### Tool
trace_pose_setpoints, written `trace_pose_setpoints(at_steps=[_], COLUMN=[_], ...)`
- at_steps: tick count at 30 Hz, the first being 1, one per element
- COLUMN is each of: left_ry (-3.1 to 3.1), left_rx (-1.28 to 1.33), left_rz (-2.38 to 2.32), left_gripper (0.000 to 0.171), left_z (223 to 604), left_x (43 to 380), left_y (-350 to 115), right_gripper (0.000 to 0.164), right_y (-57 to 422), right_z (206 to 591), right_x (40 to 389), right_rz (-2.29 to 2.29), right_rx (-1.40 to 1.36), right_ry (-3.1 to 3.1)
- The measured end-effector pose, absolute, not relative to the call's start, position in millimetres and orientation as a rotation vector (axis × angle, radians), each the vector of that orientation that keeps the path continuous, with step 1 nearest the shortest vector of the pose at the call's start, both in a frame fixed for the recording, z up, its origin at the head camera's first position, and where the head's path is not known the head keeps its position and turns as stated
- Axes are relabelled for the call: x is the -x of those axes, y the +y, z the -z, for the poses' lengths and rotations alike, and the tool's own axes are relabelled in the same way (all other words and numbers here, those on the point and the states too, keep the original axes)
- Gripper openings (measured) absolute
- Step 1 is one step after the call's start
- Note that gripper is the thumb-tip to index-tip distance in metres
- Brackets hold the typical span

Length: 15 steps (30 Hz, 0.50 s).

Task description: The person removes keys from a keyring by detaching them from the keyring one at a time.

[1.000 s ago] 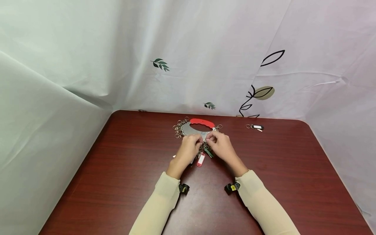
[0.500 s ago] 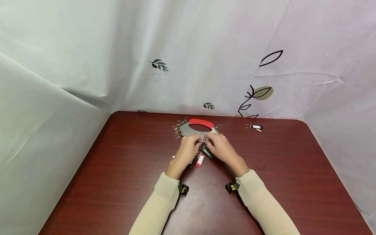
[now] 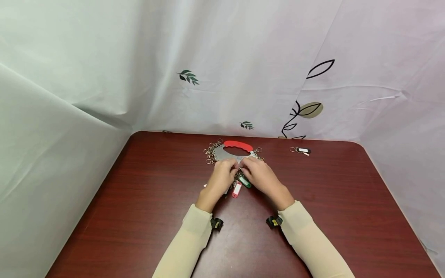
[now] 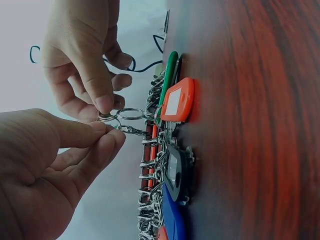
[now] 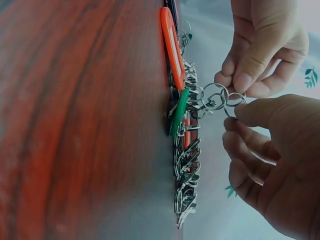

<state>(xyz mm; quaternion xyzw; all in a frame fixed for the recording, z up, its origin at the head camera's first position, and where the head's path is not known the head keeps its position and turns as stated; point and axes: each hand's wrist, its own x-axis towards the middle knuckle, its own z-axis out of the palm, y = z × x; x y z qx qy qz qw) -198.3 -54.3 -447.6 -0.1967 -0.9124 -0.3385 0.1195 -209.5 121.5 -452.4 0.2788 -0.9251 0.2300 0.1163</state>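
A metal key holder plate (image 3: pixel 221 153) with a red handle (image 3: pixel 238 145) lies near the back of the table, clips and rings hanging along its curved edge. At its front edge my left hand (image 3: pixel 222 173) and right hand (image 3: pixel 258 172) meet fingertip to fingertip. Between them, raised off the plate, they pinch a small key ring (image 5: pixel 234 106), which links to a larger ring (image 4: pixel 131 114). A metal snap clip (image 4: pixel 132 130) runs from the left fingertips to the plate. Below hang a green key tag (image 3: pixel 245 181) and a red key tag (image 3: pixel 236 190).
A black key tag (image 3: pixel 304 150) with a ring and key lies apart at the back right. Under the left hand are a dark key tag (image 4: pixel 175 172) and a blue tag (image 4: pixel 173 212). White curtains (image 3: pixel 222 69) surround the wooden table (image 3: pixel 347 208).
My right fingers have drawn slightly left, closer to the left fingertips. The green tag has turned so its white label faces up. The left hand has barely moved.
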Motion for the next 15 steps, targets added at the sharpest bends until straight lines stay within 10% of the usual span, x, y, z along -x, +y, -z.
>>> trace_pose_setpoints(at_steps=[15], left_ry=[-2.664], left_rx=[0.581], left_rz=[0.973], left_gripper=[0.012], left_z=[446.0], left_x=[196.2], left_y=[-55.1], right_gripper=[0.008], right_y=[121.5], right_z=[451.7], right_x=[207.6], right_rz=[-0.719], right_rx=[-0.830], right_ry=[-2.554])
